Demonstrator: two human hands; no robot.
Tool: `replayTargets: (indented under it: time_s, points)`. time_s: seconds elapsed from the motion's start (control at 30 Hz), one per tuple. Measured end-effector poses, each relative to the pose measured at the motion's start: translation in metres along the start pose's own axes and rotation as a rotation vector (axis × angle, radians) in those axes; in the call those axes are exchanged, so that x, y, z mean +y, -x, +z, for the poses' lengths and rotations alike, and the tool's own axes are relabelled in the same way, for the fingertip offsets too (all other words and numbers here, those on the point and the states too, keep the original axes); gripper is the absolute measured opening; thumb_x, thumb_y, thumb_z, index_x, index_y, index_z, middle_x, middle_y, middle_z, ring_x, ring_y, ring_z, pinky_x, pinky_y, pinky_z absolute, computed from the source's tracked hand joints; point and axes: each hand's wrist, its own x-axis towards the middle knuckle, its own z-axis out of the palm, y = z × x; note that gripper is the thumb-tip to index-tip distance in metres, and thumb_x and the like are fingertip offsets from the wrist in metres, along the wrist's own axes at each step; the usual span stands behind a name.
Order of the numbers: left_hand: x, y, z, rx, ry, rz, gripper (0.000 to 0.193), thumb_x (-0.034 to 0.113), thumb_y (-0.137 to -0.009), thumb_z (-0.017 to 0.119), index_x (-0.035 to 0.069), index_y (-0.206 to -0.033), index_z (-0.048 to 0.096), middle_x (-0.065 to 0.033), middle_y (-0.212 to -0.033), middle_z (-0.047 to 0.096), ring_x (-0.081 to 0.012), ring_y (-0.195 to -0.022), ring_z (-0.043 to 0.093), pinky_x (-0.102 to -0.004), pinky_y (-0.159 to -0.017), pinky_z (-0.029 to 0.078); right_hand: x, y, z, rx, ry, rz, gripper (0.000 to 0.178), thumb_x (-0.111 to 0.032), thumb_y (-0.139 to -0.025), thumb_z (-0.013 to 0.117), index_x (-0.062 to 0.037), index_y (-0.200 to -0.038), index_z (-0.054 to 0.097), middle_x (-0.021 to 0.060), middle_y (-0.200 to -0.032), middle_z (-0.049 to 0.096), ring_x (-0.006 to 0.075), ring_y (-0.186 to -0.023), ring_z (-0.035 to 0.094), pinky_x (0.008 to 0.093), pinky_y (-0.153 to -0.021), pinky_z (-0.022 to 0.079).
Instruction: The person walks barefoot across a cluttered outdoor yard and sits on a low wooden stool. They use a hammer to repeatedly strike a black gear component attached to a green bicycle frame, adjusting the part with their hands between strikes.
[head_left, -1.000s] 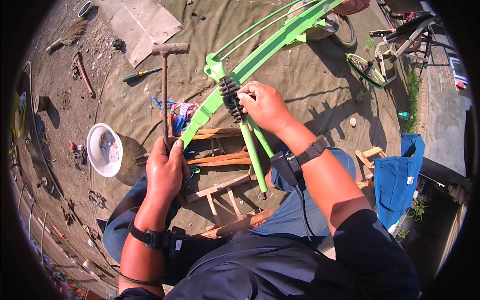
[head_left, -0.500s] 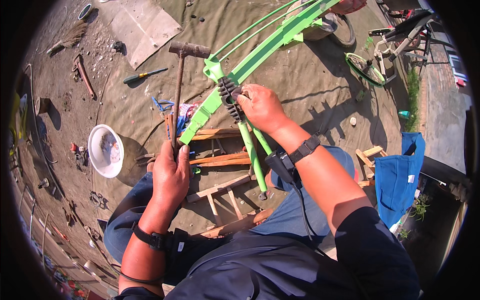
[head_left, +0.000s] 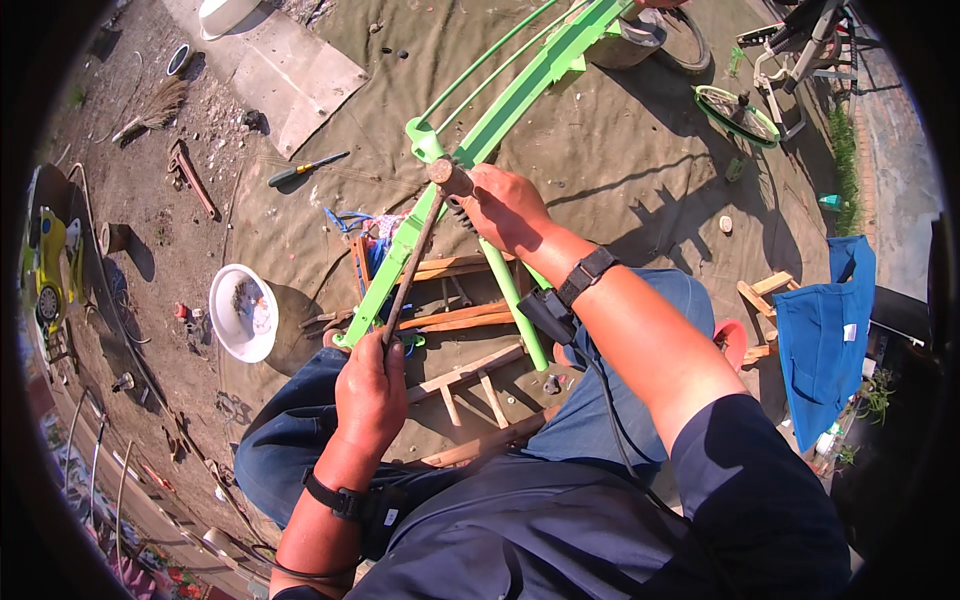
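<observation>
My left hand (head_left: 370, 398) is closed round the thin handle of a rusty hammer (head_left: 412, 262). The hammer's head lies over the joint of a bright green metal frame (head_left: 483, 135), right beside my right hand (head_left: 508, 208). The fingers of that hand are closed at the joint on a dark ribbed part (head_left: 462, 214), most of which the hand and the hammer head hide. A green tube (head_left: 512, 305) of the frame slants from the joint toward my knees.
Below the frame lie wooden pieces (head_left: 462, 320). To the left are a white bucket (head_left: 243, 325), a screwdriver (head_left: 308, 170) and a pipe wrench (head_left: 193, 180). A blue cloth (head_left: 822, 335) hangs at the right, with a wheel (head_left: 737, 115) farther off.
The hammer head has swung right and down, from left of the joint to against my right hand. My right hand stays at the ribbed part. The whole view has shifted slightly.
</observation>
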Motion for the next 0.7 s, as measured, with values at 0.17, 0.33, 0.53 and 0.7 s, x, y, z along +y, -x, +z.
replayTargets:
  time_s: [0.17,0.33,0.53,0.7]
  points:
    - [-0.013,0.003,-0.001,0.092,-0.094,0.071,0.012,0.007,-0.094,0.059,0.002,-0.104,0.054,-0.021,-0.083,0.062,-0.043,-0.073,0.06,-0.0473,-0.064,0.049,0.002,0.001,0.008,0.025,0.003,-0.027,0.02,-0.029,-0.091,0.064,-0.0091,-0.093,0.066,0.0113,-0.088,0.063,0.0351,-0.08,0.065,0.0446,-0.071,0.053]
    - [-0.019,-0.001,0.004,0.06,-0.138,0.073,0.011,0.005,-0.093,0.059,0.001,-0.1,0.052,-0.0193,-0.084,0.058,-0.0419,-0.074,0.059,-0.0468,-0.064,0.048,0.006,0.003,0.009,0.005,0.051,-0.041,0.016,-0.025,-0.091,0.063,-0.0097,-0.091,0.067,0.0104,-0.084,0.061,0.0325,-0.079,0.064,0.0425,-0.068,0.053]
    - [-0.014,0.001,0.002,0.17,-0.05,0.125,0.007,0.003,-0.092,0.058,0.002,-0.097,0.053,-0.0166,-0.081,0.056,-0.0394,-0.072,0.057,-0.044,-0.064,0.047,0.004,0.005,0.007,0.035,-0.057,0.003,0.017,-0.026,-0.089,0.066,-0.0096,-0.093,0.065,0.0113,-0.089,0.063,0.0355,-0.082,0.064,0.0451,-0.072,0.053]
    - [-0.015,-0.002,0.001,0.167,0.019,0.02,0.005,0.004,-0.094,0.057,0.003,-0.096,0.054,-0.0155,-0.081,0.056,-0.0379,-0.071,0.057,-0.0427,-0.066,0.047,-0.003,-0.002,-0.004,0.065,-0.131,0.127,0.023,-0.028,-0.093,0.059,-0.0064,-0.091,0.066,0.0135,-0.09,0.066,0.0361,-0.084,0.064,0.0452,-0.073,0.052]
